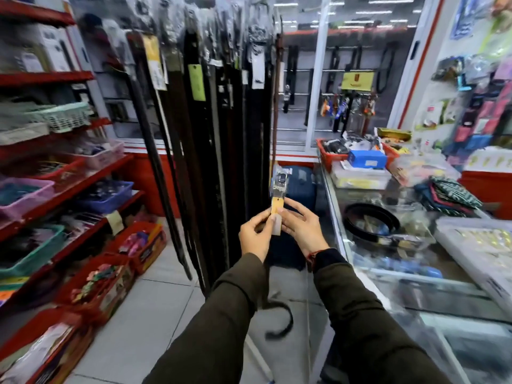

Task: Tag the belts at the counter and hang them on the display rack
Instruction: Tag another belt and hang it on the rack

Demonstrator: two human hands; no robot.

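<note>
Both hands hold one belt upright in front of me. Its plastic-wrapped buckle [280,182] points up, and a tan card tag [276,214] sits just below it. My left hand [256,236] pinches the tag's left side, my right hand [300,227] its right side. The dark strap hangs down between my arms and its tail [281,321] curls above the floor. Straight behind the hands stands the display rack [210,128], crowded with several dark hanging belts, some with tags. A coiled black belt [371,221] lies on the glass counter [388,275] to the right.
Red shelves [63,187] with coloured baskets line the left side, with red boxes of goods [116,275] on the floor below. The counter carries a white tray [476,250], folded cloth [454,195] and a red bin [329,159]. White floor tiles [155,309] run between shelves and counter.
</note>
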